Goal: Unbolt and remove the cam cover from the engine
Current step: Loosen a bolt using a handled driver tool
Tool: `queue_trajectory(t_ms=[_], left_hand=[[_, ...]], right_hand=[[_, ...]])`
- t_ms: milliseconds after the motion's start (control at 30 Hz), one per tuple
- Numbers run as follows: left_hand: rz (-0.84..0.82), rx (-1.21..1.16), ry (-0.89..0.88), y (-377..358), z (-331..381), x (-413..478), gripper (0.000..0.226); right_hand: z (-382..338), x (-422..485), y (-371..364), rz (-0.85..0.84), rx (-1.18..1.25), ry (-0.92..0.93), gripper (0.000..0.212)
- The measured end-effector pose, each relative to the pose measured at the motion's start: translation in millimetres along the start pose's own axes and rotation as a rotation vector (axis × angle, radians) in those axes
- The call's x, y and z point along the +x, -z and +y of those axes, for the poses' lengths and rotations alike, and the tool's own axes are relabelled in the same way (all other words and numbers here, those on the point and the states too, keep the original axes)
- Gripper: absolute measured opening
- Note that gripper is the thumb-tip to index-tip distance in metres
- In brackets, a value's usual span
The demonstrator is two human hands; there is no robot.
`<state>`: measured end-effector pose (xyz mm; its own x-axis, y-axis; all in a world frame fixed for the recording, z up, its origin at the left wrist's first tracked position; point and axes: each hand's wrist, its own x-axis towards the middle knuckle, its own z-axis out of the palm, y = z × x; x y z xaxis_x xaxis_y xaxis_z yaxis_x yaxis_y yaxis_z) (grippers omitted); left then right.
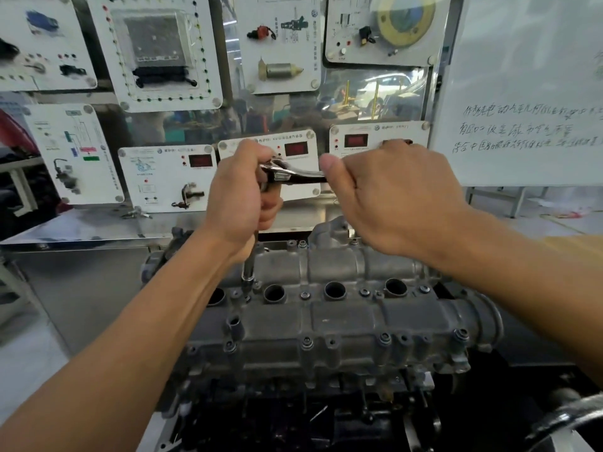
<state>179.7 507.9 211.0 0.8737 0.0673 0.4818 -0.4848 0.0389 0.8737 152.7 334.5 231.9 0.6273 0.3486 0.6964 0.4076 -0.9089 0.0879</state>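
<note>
Nearest us, low and centre, the grey cam cover (326,318) sits on the engine (326,380). Our left hand (238,203) curls round the ratchet (293,174) head and the extension (249,265), whose lower end stands on the cover's left part. Our right hand (391,197) grips the ratchet handle. Behind hang display panels (166,177) and a whiteboard (522,93).

A steel-topped bench (81,228) runs behind and below the left grip (243,197) and right grip (394,200), which share one ratchet (293,176). On its shiny top, to the left of the left grip and a little lower, lies a small metal clamp (137,213). Directly under both grips the engine (326,321) sits on a dark frame (287,422); how it is fastened there cannot be made out. Pale floor (23,360) shows far left of the grips.
</note>
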Motion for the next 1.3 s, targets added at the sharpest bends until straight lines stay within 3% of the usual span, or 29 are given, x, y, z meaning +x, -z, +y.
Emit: queue_trajectory(t_ms=[100,167,267,433,600,667,800,967,1300], left_hand=[[-0.022,-0.051,0.001,6,-1,-4,0.032],[-0.025,-0.059,-0.031,4,-2,-12,0.031],[-0.012,-0.012,-0.085,-2,-2,-23,0.041],[0.035,0.136,-0.161,-9,-2,-30,0.046],[0.056,0.138,-0.216,-13,-1,-33,0.049],[0.055,0.14,-0.24,-12,-2,-35,0.052],[0.045,0.132,-0.24,-8,-9,-38,0.054],[-0.016,0.128,-0.203,-7,-9,-38,0.031],[-0.152,0.179,-0.169,-22,-13,-35,0.028]], right_hand=[[-14,-9,16,-0.028,-0.041,0.066,0.052],[-22,-18,28,-0.131,0.075,0.081,0.049],[-30,-36,41,-0.271,0.168,0.077,0.045],[-45,-50,45,-0.33,0.188,0.052,0.038],[-54,-49,48,-0.436,0.191,0.109,0.019],[-53,-51,46,-0.466,0.216,0.086,0.028],[-43,-58,35,-0.366,0.211,0.065,0.037],[-22,-54,22,-0.257,0.234,0.111,0.042],[39,-22,-23,-0.106,0.166,0.27,0.06]])
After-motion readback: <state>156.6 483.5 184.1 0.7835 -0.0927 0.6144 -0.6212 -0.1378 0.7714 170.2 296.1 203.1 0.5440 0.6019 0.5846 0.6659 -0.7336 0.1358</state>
